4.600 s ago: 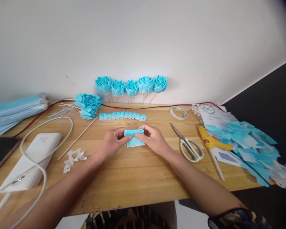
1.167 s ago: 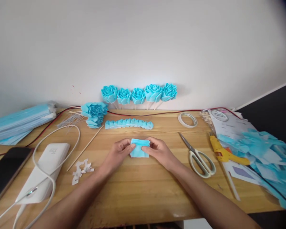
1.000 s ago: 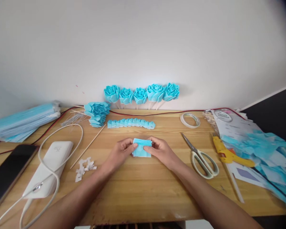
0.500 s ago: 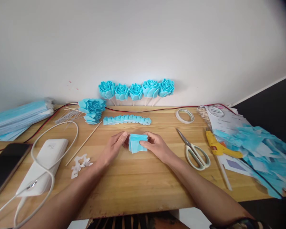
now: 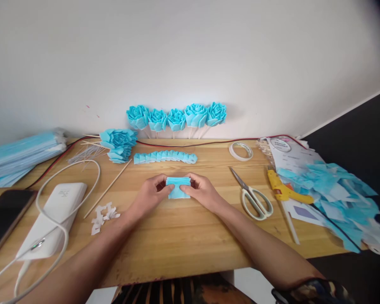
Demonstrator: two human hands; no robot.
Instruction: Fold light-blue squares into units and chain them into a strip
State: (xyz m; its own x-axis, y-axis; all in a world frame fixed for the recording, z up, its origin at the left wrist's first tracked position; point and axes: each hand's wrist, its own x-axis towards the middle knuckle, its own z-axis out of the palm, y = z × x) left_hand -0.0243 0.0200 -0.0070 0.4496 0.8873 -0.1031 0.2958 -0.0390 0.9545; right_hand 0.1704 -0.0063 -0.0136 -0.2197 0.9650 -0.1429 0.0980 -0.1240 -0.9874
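Between my hands is a small stack of light-blue fabric squares (image 5: 179,192), its layered top edge turned up above my thumbs. My left hand (image 5: 152,192) pinches the left side, thumb in front and fingers behind. On the right side my right hand (image 5: 203,191) grips it the same way. Most of my fingertips are hidden behind the stack. Beyond my hands lies a row of overlapping folded blue petals (image 5: 165,157). Blue fabric flowers on sticks (image 5: 176,120) lean against the wall, and more flowers (image 5: 118,143) lie to the left.
On the right lie scissors (image 5: 256,202), a tape roll (image 5: 240,151), a yellow glue gun (image 5: 285,190) and a heap of blue fabric pieces (image 5: 338,194). To the left are a stick (image 5: 107,188), white scraps (image 5: 104,216), a power bank (image 5: 53,219), a phone (image 5: 8,215) and blue masks (image 5: 22,154).
Half a second ago my left thumb was off the stack, whose sheets were fanned at the left. Now both thumbs press on it and its edges are more even. The camera view has shifted slightly.
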